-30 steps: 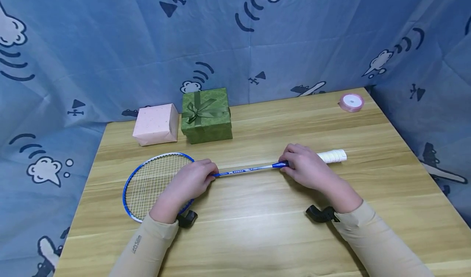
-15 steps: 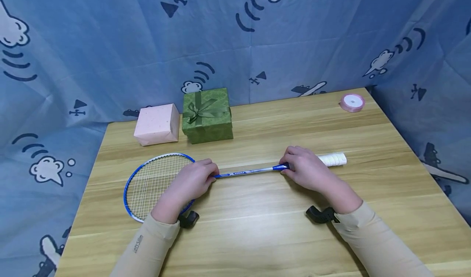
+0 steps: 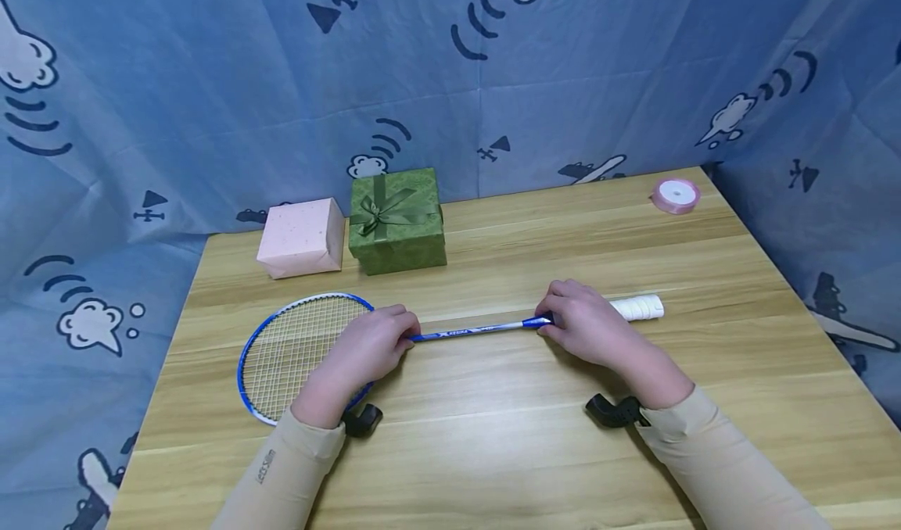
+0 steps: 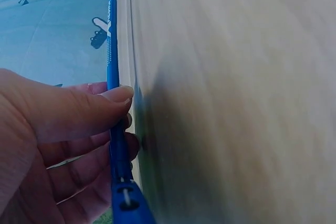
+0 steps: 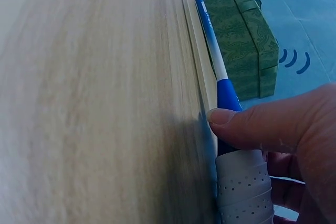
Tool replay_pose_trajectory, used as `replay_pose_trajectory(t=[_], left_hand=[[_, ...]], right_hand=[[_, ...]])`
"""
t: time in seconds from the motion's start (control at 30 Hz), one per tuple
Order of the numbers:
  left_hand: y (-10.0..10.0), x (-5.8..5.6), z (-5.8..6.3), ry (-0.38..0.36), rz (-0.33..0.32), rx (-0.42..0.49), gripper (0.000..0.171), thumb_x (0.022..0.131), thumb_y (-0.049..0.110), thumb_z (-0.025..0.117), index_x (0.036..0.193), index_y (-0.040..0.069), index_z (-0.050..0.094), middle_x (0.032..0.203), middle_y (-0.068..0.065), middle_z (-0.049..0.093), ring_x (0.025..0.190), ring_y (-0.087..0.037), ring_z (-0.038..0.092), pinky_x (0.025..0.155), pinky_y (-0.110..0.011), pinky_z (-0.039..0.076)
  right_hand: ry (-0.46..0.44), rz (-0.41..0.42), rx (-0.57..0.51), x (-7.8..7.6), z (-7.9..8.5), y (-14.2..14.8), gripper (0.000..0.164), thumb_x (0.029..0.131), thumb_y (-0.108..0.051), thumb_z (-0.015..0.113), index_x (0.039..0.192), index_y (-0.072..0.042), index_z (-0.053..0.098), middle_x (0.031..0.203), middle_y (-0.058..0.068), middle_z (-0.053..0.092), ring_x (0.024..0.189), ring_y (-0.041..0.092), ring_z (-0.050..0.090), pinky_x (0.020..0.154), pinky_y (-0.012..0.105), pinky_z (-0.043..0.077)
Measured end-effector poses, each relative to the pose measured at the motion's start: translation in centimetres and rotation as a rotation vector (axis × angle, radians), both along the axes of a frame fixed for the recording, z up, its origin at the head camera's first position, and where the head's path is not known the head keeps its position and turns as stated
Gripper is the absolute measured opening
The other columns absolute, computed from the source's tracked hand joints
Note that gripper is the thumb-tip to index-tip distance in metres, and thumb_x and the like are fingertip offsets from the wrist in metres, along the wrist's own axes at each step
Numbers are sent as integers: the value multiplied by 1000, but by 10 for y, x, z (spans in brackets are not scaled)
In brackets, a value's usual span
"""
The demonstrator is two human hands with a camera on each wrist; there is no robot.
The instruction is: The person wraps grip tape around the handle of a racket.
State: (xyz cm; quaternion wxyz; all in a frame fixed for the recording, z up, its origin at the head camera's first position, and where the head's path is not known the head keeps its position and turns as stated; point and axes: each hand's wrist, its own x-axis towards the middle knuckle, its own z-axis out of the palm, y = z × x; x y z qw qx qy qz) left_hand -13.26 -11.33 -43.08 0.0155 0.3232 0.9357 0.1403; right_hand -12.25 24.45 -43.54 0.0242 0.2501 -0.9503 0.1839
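A blue-and-white badminton racket [image 3: 468, 331] lies across the wooden table, its strung head to the left and its white perforated grip [image 3: 639, 307] to the right. My left hand [image 3: 369, 346] pinches the shaft just above the head, thumb on one side and fingers on the other, as the left wrist view shows. With thumb and fingers, my right hand [image 3: 584, 323] holds the racket at the dark-blue cone where the shaft meets the grip; the thumb [image 5: 247, 124] presses on it in the right wrist view. The left forearm covers part of the strung head.
Behind the racket head stand a pink wrapped box [image 3: 299, 237] and a green gift box [image 3: 397, 225] with a ribbon bow. A pink ribbon roll [image 3: 676, 195] sits at the far right corner of the table [image 3: 479, 452]. Blue patterned cloth hangs at the back and sides.
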Motion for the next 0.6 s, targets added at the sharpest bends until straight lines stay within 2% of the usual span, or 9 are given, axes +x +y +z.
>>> replay_pose_trajectory(t=[0.23, 0.47, 0.6], left_hand=[[-2, 3, 0, 3, 18, 2, 11, 91, 14, 80, 94, 20, 72, 92, 8, 65, 85, -14, 67, 76, -35, 57], [-1, 3, 1, 1, 10, -19, 9, 92, 17, 79, 95, 21, 72, 93, 7, 66, 85, -14, 67, 78, -35, 57], [2, -1, 5, -30, 22, -13, 7, 95, 24, 77, 100, 21, 73, 94, 7, 66, 82, -11, 64, 76, -34, 55]], right_hand=[[3, 12, -13, -2, -1, -2, 19, 81, -12, 88, 97, -10, 77, 91, -3, 60, 86, 18, 55, 77, 38, 47], [-11, 10, -18, -2, -2, -2, 20, 82, -14, 88, 98, -10, 77, 92, -2, 62, 88, 19, 56, 79, 39, 48], [-47, -14, -31, -1, 0, -1, 25, 87, -22, 84, 107, -9, 75, 99, 1, 66, 90, 20, 58, 81, 40, 51]])
